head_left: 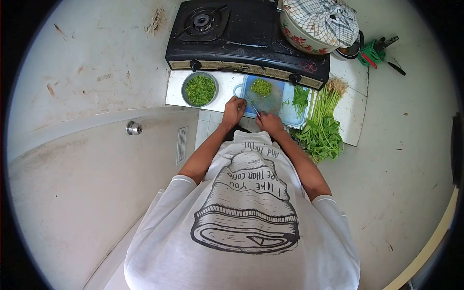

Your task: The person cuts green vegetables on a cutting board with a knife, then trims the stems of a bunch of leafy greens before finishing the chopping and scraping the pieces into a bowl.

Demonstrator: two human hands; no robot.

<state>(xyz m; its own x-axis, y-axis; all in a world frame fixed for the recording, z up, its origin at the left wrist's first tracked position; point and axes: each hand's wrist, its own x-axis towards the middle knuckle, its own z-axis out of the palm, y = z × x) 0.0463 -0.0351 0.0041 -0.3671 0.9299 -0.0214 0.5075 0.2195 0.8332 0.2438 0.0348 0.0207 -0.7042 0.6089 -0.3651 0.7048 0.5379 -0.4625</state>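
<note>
A knife [252, 104] is in my right hand [271, 123], whose fingers are wrapped around its handle. Its blade slants up and left over the blue cutting board [276, 103]. My left hand [234, 112] is at the board's left edge, below the board's loop handle [237, 90] and close to the blade. Its fingers are curled together; what they hold, if anything, is too small to make out. A small heap of chopped greens [261, 87] lies on the upper part of the board. Cut leaves [300, 98] rest to the right.
A grey bowl [216, 91] of chopped greens stands left of the board. A large bunch of leafy stalks [325, 116] lies at right. Behind is a black gas stove [249, 29] with a cloth-covered flowered pot [302, 39]. A green basket [371, 54] with utensils stands far right.
</note>
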